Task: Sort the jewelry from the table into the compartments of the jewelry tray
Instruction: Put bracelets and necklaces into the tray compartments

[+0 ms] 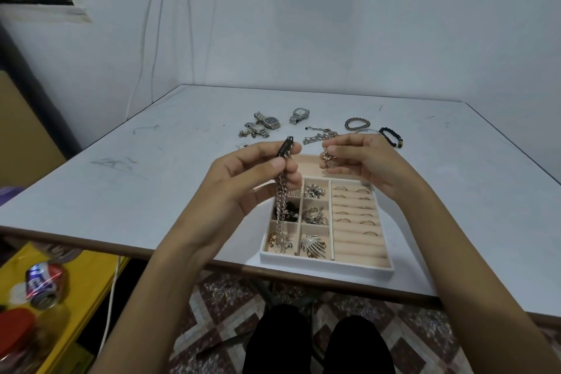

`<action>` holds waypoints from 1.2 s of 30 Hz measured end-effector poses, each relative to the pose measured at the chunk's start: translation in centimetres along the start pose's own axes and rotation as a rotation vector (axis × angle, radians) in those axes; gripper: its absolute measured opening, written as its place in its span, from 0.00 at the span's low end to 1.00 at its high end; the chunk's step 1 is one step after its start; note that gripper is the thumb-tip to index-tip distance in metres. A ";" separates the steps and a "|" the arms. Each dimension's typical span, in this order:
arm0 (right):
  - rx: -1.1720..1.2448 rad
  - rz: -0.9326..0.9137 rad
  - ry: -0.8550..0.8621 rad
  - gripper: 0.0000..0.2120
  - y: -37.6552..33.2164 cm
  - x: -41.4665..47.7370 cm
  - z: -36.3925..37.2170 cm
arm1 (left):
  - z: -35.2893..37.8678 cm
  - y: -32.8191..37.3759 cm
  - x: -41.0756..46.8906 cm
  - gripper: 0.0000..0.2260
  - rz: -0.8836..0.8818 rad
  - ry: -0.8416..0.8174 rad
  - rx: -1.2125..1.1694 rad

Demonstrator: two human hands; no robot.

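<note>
The left hand [258, 173] grips the black top end of a silver chain [280, 212] that hangs straight down over the left side of the jewelry tray [328, 264], the right hand [364, 161] pinches a small gold piece [327, 158] above the tray's far end, and the writing on the can [47, 285] is too blurry to read.

A white-walled jewelry tray [326, 264] with beige lining sits on the white, brown-edged bench [121, 191], beyond it a black beaded bracelet [391, 136], below a maroon-and-cream diamond-patterned floor [212, 313].
</note>
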State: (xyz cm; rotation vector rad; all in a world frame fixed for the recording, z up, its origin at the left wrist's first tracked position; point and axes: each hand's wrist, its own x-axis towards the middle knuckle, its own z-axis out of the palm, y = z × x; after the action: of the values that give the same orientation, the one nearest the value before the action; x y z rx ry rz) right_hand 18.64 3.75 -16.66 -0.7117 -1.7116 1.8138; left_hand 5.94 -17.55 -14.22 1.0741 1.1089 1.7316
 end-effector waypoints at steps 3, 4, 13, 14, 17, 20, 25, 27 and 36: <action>-0.007 0.007 0.009 0.10 0.1 0.0 0.0 | 0.0 -0.3 -0.2 0.11 -0.013 -0.004 0.011; -0.010 0.009 0.009 0.10 0.1 0.0 0.0 | 0.0 -0.5 -0.2 0.11 -0.021 -0.002 0.015; -0.029 0.004 0.008 0.08 0.2 0.1 0.0 | -1.2 -2.0 -0.2 0.12 -0.098 0.006 0.143; -0.030 0.003 0.008 0.08 0.2 0.1 0.0 | -1.3 -2.0 -0.3 0.11 -0.102 0.001 0.175; -0.036 0.002 0.005 0.08 0.2 0.1 0.0 | -1.6 -2.1 -0.3 0.09 -0.114 -0.015 0.298; -0.039 0.004 0.005 0.07 0.3 0.1 0.0 | -1.7 -2.3 -0.4 0.07 -0.114 -0.064 0.403; -0.045 0.003 -0.001 0.08 0.3 0.1 -0.1 | -2.1 -2.7 -0.4 0.08 -0.135 -0.097 0.498; -0.045 0.005 -0.001 0.08 0.3 0.1 -0.1 | -2.4 -2.8 -0.4 0.07 -0.129 -0.098 0.556; -0.049 0.014 -0.004 0.08 0.2 0.0 0.0 | -3.5 -3.5 -0.5 0.05 -0.048 -0.094 0.995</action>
State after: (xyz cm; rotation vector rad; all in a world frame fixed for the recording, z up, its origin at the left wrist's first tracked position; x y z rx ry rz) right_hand 18.59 3.74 -16.86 -0.7429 -1.7628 1.7891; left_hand 3.43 -17.84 -18.50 1.6460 1.9821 1.0242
